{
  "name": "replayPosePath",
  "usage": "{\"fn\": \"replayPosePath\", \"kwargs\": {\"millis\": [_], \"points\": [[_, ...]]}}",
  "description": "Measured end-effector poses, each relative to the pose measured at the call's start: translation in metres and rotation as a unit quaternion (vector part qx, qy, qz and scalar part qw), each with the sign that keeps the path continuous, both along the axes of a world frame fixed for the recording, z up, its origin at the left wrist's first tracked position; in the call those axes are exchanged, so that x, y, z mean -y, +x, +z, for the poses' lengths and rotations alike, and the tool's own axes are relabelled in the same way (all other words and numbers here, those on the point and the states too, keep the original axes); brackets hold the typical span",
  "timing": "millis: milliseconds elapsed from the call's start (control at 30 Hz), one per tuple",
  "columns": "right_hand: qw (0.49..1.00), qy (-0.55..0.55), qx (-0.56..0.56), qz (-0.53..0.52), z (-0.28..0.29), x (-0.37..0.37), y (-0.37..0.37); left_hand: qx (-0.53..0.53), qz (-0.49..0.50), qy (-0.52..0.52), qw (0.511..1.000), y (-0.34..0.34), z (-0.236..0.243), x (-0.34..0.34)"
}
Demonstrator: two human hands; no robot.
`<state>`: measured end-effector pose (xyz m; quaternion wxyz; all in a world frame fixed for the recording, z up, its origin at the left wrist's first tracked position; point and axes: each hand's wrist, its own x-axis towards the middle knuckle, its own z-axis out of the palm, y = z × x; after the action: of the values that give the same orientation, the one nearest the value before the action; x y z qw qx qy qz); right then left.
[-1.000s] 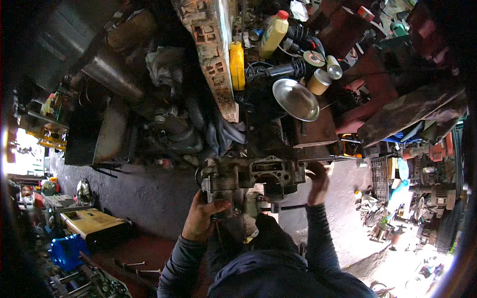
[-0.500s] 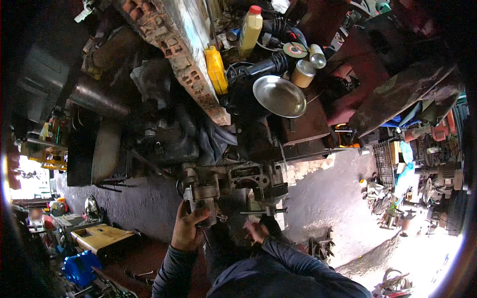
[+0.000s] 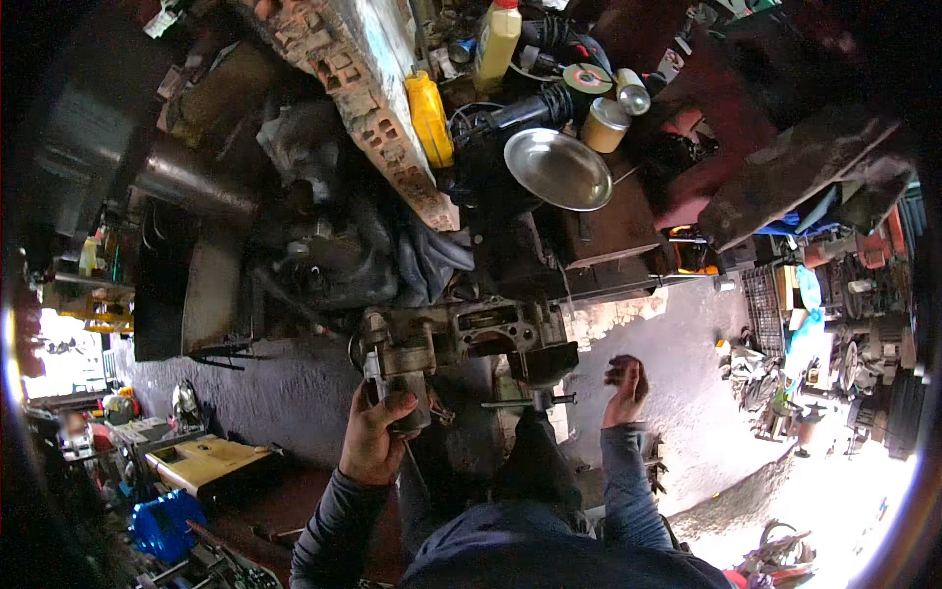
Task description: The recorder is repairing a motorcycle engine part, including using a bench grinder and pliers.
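Observation:
A greasy cast metal casing (image 3: pixel 505 329) with bolt holes and openings sits in the lower middle, before the cluttered bench. My left hand (image 3: pixel 378 432) grips the cylindrical left end of this casing, thumb across it. Under the casing's right part is a clamp screw with a horizontal bar handle (image 3: pixel 520 402), apparently a vise's. My right hand (image 3: pixel 625 391) is raised just right of that bar, apart from it and from the casing, with fingers curled; I cannot make out whether anything is inside them.
Over the casing are dark rags (image 3: pixel 432 265), a hollow-brick column (image 3: pixel 378 147), a steel dish (image 3: pixel 557 167), a yellow bottle (image 3: pixel 430 118) and cans (image 3: pixel 603 126). A yellow metal case (image 3: pixel 206 461) and blue machine (image 3: pixel 167 520) lie lower left; scrap parts crowd the right.
My right hand dropped from the casing's right end to below the bar, then moved up and right beside it. My left hand still grips the casing. The view shifted slightly.

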<state>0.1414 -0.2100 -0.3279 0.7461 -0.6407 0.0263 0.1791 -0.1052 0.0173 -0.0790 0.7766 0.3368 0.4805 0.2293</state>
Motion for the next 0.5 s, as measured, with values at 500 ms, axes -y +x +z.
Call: {"fn": "replayPosePath", "kwargs": {"millis": [500], "points": [[0.863, 0.03, -0.498, 0.082, -0.118, 0.049, -0.032, -0.053, 0.032, -0.007, 0.998, -0.035, -0.006, -0.01]]}}
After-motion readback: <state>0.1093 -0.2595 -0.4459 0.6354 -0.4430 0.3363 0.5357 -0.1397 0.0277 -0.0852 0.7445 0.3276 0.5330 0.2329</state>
